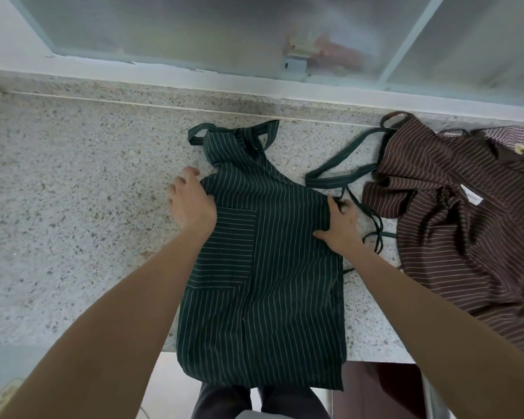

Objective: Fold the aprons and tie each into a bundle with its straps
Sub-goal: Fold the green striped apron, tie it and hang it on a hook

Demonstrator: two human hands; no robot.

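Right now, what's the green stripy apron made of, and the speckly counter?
The green apron looks like thin woven cloth, maybe cotton: matte, creased, its hem drooping over the edge. The counter looks like polished stone, granite or terrazzo: grey with dark flecks, hard and flat.

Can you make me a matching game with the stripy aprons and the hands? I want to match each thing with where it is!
Things:
1. green apron
2. brown apron
3. left hand
4. right hand

Places:
A. crumpled in a heap at the right of the counter
B. on the green apron's left edge
C. laid out in the middle, its bottom hanging over the counter's front edge
D. on the green apron's right edge, by the thin straps

Pairs: 1-C, 2-A, 3-B, 4-D
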